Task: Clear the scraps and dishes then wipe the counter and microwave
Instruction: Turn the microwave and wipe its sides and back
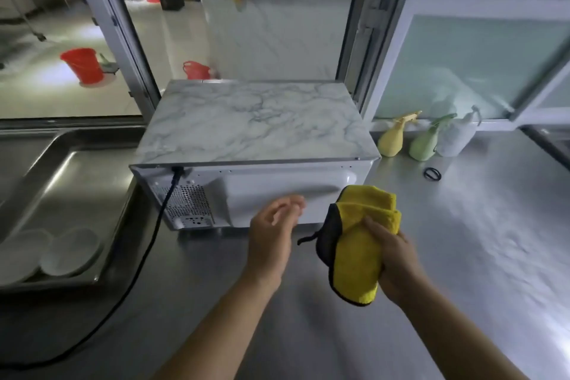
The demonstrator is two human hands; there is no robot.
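Steel counter (462, 256) under marble-topped microwave (253, 123), window (123, 40) behind.

Both forearms bare to each hand (271, 231), no sleeves.

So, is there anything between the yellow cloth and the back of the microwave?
Nothing visible. The right hand grips the yellow cloth just in front of the microwave's rear panel. The left hand hovers open beside it, left of the cloth, not in its way.

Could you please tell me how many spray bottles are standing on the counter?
3, in a row right of the microwave: yellow spray bottle, green spray bottle, white spray bottle rightmost. None seems hidden.
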